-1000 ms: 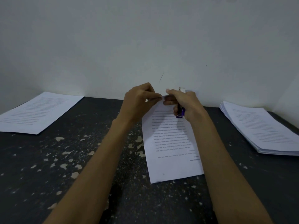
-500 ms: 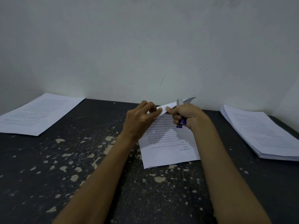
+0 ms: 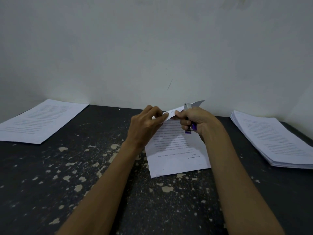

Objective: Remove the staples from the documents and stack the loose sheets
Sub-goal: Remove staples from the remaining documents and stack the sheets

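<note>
Head view looks down on a dark table (image 3: pixel 81 192) whose surface is flecked with pale chipped patches, set against a plain white wall (image 3: pixel 152 48). A printed document (image 3: pixel 177 153) lies near the middle of the table between the two forearms, its near edge flat on the surface and its far edge lifted off it and curled up toward the person. The left hand (image 3: pixel 147 123) pinches that raised edge between thumb and curled fingers, just beside the right hand (image 3: pixel 199 121). The right hand is clenched round a small tool (image 3: pixel 190 131) with a purple lower end and a metal top that sticks up above the knuckles (whether it is a staple remover or something else is hard to tell), while its thumb and forefinger also nip the raised paper edge close to the left fingertips. One corner of the lifted paper pokes out beyond the right hand toward the wall. No staple can be made out at this size. A thin pile of printed sheets (image 3: pixel 39 121) lies flat at the far left of the table, well apart from the hands, and a thicker stack of papers (image 3: pixel 277 141) rests at the far right by the wall.
</note>
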